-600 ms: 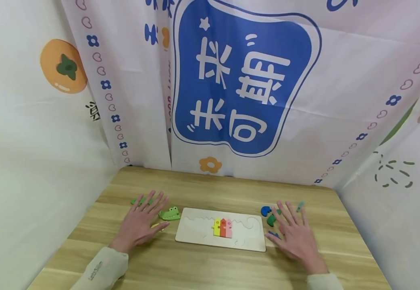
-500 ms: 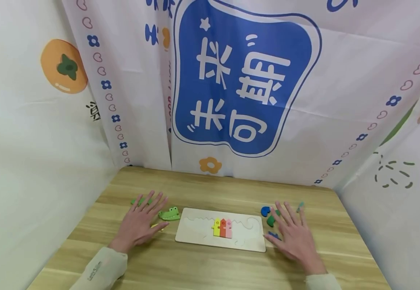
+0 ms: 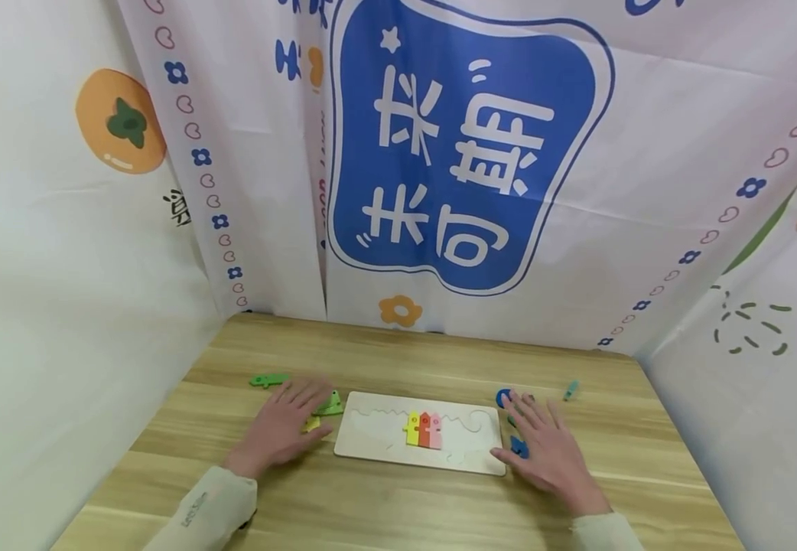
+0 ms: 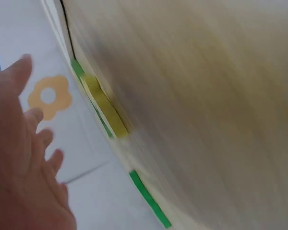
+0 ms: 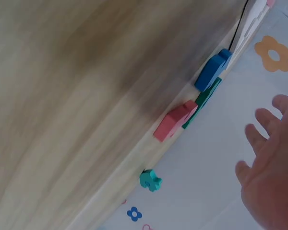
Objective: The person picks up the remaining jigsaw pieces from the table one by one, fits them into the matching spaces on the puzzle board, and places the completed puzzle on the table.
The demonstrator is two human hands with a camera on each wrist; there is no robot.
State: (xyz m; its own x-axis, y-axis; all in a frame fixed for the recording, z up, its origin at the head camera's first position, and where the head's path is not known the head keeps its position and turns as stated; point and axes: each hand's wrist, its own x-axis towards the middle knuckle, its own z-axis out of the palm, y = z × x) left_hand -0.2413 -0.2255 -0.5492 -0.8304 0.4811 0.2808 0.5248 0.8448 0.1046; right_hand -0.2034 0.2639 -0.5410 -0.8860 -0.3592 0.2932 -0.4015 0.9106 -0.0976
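Note:
A pale wooden puzzle board (image 3: 371,442) lies mid-table. Upright yellow, red and pink pieces (image 3: 424,430) sit side by side in its centre. My left hand (image 3: 276,430) hovers palm down left of the board with fingers spread, partly hiding a green crocodile-head piece (image 3: 331,404) and a yellow piece (image 4: 105,106). Beyond it lies a long green piece (image 3: 269,380). My right hand (image 3: 551,453) is at the board's right end, fingers apart and holding nothing, its thumb over the board's corner. Blue (image 3: 519,447), dark green (image 5: 202,101) and red (image 5: 175,120) pieces lie around and under it.
A small teal piece (image 3: 571,390) lies toward the back right of the wooden table (image 3: 398,505). Another blue piece (image 3: 503,397) is just past the right fingertips. White printed cloth (image 3: 274,252) hangs behind the table and along both sides.
The left hand has moved right toward the board, uncovering the long green piece and covering much of the crocodile head. The right hand has shifted slightly left, its thumb now over the board's corner.

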